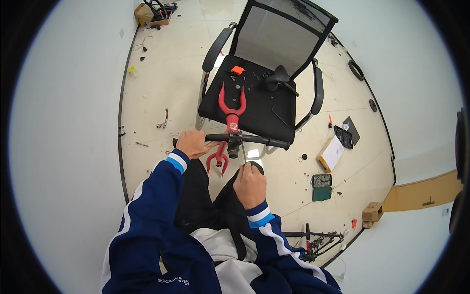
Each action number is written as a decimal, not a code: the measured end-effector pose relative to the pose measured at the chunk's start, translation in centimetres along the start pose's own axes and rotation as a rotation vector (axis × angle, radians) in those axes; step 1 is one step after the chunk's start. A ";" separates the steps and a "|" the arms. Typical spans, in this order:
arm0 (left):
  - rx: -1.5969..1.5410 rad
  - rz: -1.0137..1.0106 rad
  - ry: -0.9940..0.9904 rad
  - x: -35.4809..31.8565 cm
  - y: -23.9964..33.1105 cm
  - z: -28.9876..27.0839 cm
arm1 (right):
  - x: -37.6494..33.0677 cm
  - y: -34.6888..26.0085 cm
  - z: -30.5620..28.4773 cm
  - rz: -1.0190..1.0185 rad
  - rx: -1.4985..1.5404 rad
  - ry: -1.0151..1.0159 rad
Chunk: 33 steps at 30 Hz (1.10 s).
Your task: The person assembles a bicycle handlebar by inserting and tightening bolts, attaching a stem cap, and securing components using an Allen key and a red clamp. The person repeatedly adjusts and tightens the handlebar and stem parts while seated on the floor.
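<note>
Right hand [250,185] fingers pinched closed round the lower end of a thin metal hex key [243,156]; fingertips hidden behind the knuckles, tool tip hard to make out where it meets the stem clamp [234,142]. Left hand [193,143] fingers wrapped tight round the left end of the black handlebar [254,139], grip itself covered by the palm. Handlebar runs level, clamped in the stem on top of a red bike fork [231,109]; fork legs point away and rest on the seat of a black mesh office chair [264,105]. A second red fork [219,159] sits just below the bar, partly hidden by it and by the knee. Chair seat also carries a black saddle [279,77], an orange part [238,70] and small dark bits too small to tell. Pale tiled floor [166,83]; green tool case [321,187] open to the right, bike frame [318,242] cut off by the right sleeve. White curved walls.
</note>
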<state>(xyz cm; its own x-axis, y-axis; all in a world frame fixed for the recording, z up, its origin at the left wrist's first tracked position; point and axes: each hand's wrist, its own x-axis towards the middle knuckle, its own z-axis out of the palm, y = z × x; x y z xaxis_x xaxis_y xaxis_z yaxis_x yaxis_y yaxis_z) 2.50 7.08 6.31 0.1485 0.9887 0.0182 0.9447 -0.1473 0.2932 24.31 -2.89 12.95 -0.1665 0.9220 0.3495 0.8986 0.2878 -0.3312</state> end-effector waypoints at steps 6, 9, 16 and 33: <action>-0.060 0.021 0.012 -0.6 -1.8 -0.4 | 1.4 2.2 -2.7 -0.048 0.566 -0.316; -0.118 0.043 -0.014 -0.6 -1.8 -0.4 | 3.9 5.4 -4.0 -0.155 0.676 -0.605; -0.216 -0.012 -0.045 -1.1 -3.8 -1.5 | 9.9 5.1 -4.8 -0.721 0.256 -0.482; -0.084 -0.071 0.041 -1.1 -3.0 -1.1 | 11.8 1.9 1.7 -1.137 -0.108 -0.287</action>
<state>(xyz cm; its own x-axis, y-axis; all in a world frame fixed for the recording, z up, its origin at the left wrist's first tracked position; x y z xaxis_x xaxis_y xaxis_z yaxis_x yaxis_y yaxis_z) -0.79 6.44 6.43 0.0687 0.9971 0.0336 0.9242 -0.0762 0.3743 23.33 8.98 14.94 -0.9672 0.1783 0.1809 0.2024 0.9714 0.1244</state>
